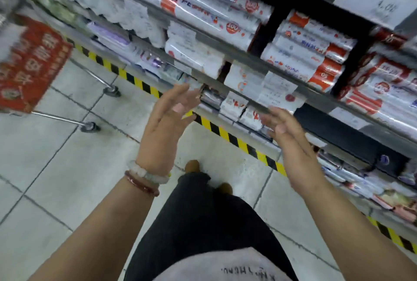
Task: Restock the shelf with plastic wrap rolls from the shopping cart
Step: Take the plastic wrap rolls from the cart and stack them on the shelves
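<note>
Both hands are spread wide and hold nothing. The left hand (165, 118) and right hand (291, 138) face palm to palm, raised just before the shelf (228, 54) edge. Plastic wrap rolls (216, 10) lie stacked on the shelf. The shopping cart (29, 64) stands left of the shelf on grey floor tiles (67, 168).

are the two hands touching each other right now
Apart. The head view shows the left hand and right hand raised with palms facing, with open floor and striped tape visible between them.
</note>
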